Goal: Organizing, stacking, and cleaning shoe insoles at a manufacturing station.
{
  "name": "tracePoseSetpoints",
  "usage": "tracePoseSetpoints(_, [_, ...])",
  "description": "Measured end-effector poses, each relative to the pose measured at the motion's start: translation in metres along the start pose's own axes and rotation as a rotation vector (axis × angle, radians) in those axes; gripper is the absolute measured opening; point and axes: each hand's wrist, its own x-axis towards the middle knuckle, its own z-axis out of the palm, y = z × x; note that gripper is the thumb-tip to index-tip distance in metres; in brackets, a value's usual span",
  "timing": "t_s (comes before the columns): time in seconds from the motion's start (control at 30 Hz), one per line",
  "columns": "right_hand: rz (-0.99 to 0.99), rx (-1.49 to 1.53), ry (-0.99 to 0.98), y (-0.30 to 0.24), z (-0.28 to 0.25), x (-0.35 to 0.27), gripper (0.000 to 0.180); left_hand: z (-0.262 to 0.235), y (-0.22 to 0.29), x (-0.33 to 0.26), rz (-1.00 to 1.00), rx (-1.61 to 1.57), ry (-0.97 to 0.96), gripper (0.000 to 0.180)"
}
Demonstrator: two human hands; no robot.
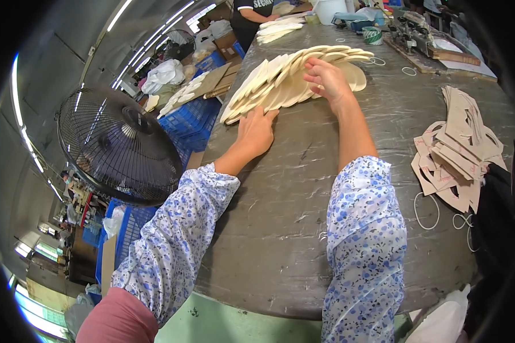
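Observation:
On the dark table in front of me lies a long, overlapping fanned row of cream, insole-shaped pieces [292,80]. My left hand [253,135] is at the near left edge of the row, its fingers closed against the pieces and its thumb pointing right; the fingertips are partly hidden. Over the right part of the row is my right hand [329,81], its fingers bent and slightly apart. Nothing shows between those fingers. Both forearms wear white sleeves with blue flowers.
Brown cardboard cutouts [455,151] lie in a heap at the right, near a white loop of cord [427,211]. A black fan [120,146] stands left of the table [280,228], beside blue crates [191,120]. At the far end a person in black [252,17] stands beside more cream pieces [280,28].

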Motion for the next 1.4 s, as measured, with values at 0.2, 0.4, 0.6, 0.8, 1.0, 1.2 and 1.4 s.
tracePoseSetpoints(0.2, [-0.054,-0.01,0.083,-0.004,-0.011,-0.001,0.046,-0.004,0.023,0.008,0.141,0.031,0.025,0.044])
tracePoseSetpoints(0.4, [-0.073,0.087,0.046,-0.004,-0.023,0.006,0.043,-0.005,0.059,0.039,0.122,0.051,-0.116,0.052])
tracePoseSetpoints(0.6, [-0.025,0.235,0.044,0.002,-0.026,0.009,0.04,0.003,0.06,0.042,0.112,0.074,-0.099,0.056])
tracePoseSetpoints(0.8, [-0.01,0.241,0.03,-0.001,-0.026,0.006,0.042,0.001,0.059,0.046,0.127,0.118,-0.145,0.058])
tracePoseSetpoints(1.0, [0.05,-0.047,0.041,-0.018,-0.056,0.008,0.048,0.002,0.059,0.043,0.236,0.238,-0.117,0.06])
tracePoseSetpoints(1.2, [-0.264,-0.721,0.293,0.005,-0.066,0.02,0.049,0.007,0.069,0.055,0.547,0.326,0.048,0.062])
tracePoseSetpoints(1.4, [-0.261,-0.921,0.385,0.01,-0.057,0.018,0.047,0.017,0.083,0.077,0.568,0.467,0.07,0.062])
